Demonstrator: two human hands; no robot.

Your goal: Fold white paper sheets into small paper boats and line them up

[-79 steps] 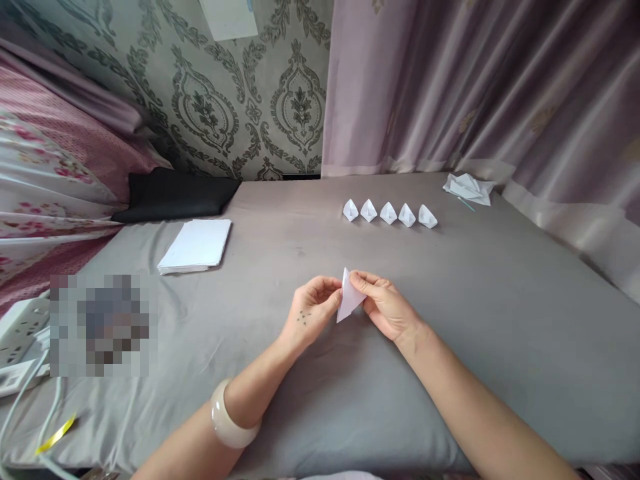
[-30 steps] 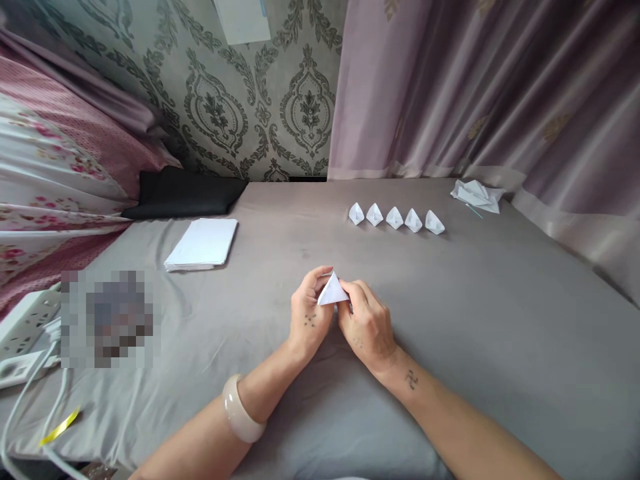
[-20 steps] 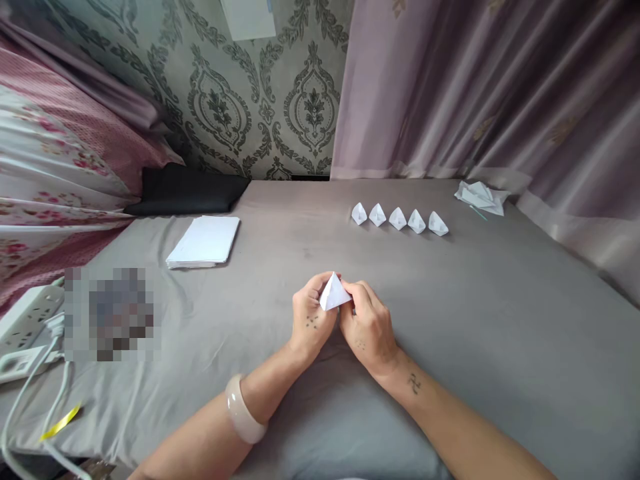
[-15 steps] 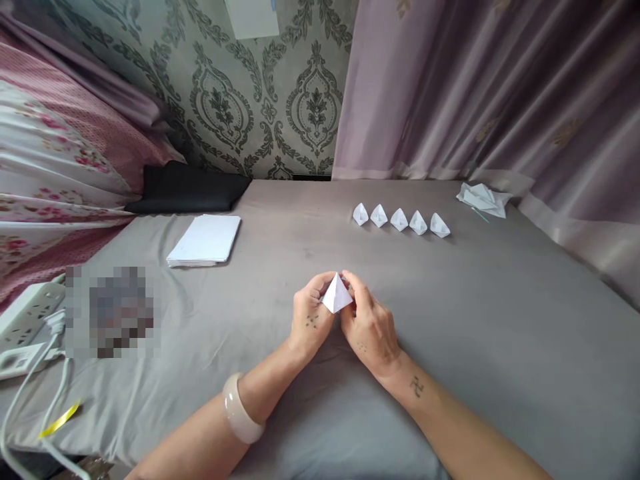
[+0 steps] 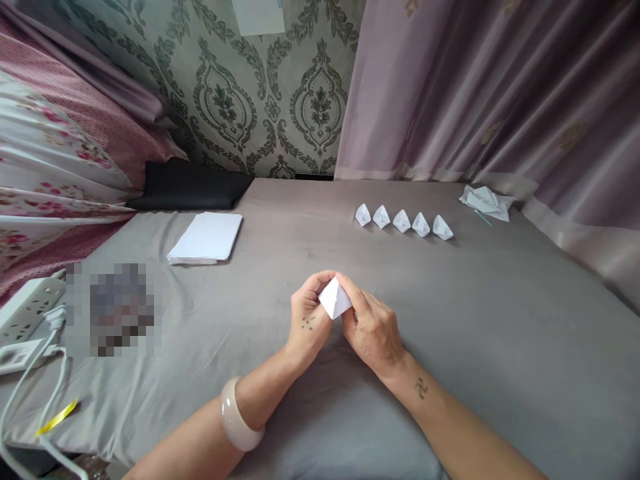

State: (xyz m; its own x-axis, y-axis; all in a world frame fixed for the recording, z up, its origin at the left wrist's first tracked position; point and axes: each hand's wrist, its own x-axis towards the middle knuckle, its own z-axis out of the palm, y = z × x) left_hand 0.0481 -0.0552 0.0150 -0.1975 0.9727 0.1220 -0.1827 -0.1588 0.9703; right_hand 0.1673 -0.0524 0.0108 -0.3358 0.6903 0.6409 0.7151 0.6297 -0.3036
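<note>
Between my two hands is a small folded white paper (image 5: 334,300), pointed at the top and creased down its middle like a pyramid. My left hand (image 5: 311,320) is closed on its left side, fingers curled behind it. Closed on the right side, my right hand (image 5: 373,327) has a finger reaching up to the paper's top point. The thumbs and the paper's far side are partly hidden. Beyond the hands, several small folded paper boats (image 5: 401,221) stand in a row on the grey cloth.
A stack of white paper sheets (image 5: 206,239) lies at the left, before a black cloth (image 5: 193,185). Crumpled white paper (image 5: 487,202) sits at the far right. A power strip (image 5: 30,303) with cables and a yellow strip (image 5: 57,417) are at the left edge.
The paper was held flat and edge-on; it has been turned and opened into a pyramid shape. My right hand has rolled over, its back now showing, and a finger has risen to the tip.
</note>
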